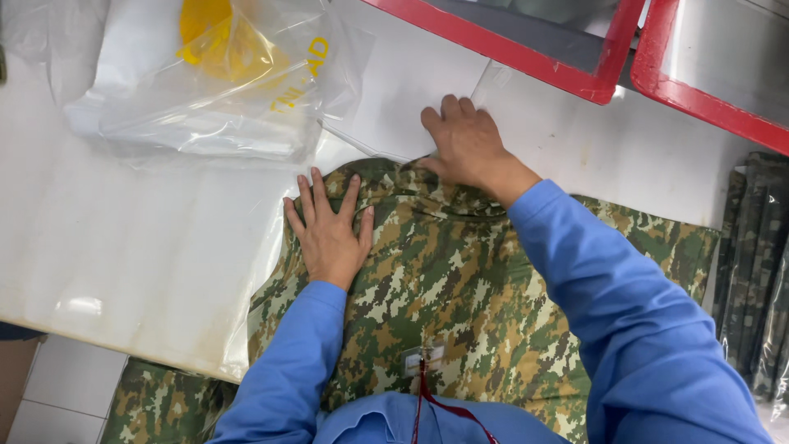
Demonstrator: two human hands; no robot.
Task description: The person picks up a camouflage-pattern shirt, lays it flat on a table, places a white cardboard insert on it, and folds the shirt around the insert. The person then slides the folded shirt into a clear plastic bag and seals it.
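- The camouflage garment (460,296) lies spread across the white table (123,247) in the lower middle of the frame, its lower end hanging over the near edge.
- The left hand (330,234) rests flat on the garment's upper left part, fingers spread and released, palm down, grasping nothing.
- The right hand (467,148), just above centre, sits at the garment's top edge with its fingers curled onto the table; whether it pinches the cloth cannot be told.
- Both arms wear blue sleeves (625,329).
- A stack of clear plastic bags (205,90) with yellow print lies at upper left.
- Red-framed trays (608,66) fill the upper right.
- Bagged camouflage pieces (756,263) stand along the right edge.
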